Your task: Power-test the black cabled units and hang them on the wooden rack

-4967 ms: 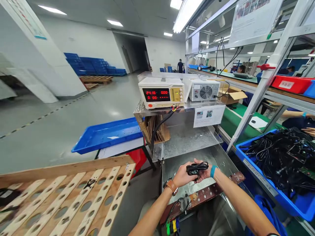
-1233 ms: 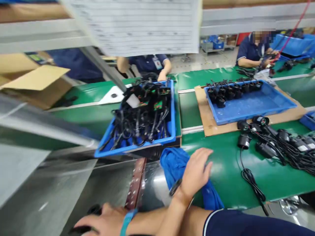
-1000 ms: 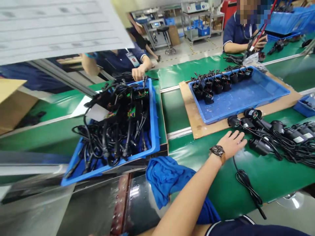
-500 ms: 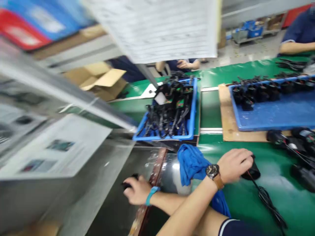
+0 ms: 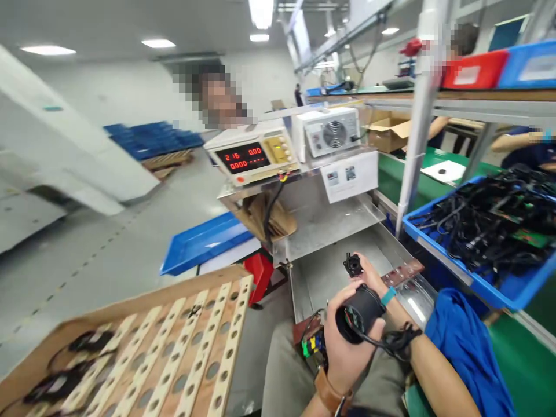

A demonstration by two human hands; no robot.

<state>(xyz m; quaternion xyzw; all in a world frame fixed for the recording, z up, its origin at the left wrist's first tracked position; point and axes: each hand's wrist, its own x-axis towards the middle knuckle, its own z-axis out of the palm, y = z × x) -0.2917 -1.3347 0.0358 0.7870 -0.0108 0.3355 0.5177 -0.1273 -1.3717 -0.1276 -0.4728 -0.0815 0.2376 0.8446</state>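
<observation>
My left hand (image 5: pixel 347 353), with a brown watch strap at the wrist, is closed round a black cylindrical part (image 5: pixel 360 313) whose open end shows a green board. Its black cable (image 5: pixel 397 341) lies bunched over my right forearm. My right hand (image 5: pixel 370 277), with a teal wristband, pinches a small black round connector (image 5: pixel 353 264) just above the cylinder. Both hands are held over my lap, in front of a shiny metal trough (image 5: pixel 321 278).
A power supply with red digits (image 5: pixel 252 155) and a fan unit (image 5: pixel 330 132) stand on the metal shelf. A blue bin of black cables (image 5: pixel 478 231) and a blue cloth (image 5: pixel 460 336) are at right; a wooden rack with holes (image 5: pixel 174 353) is at left. Other people stand behind.
The view swung from the green belt back left to the metal station. My left hand took a black cylindrical part with its cable off the belt and brought it to my right hand.
</observation>
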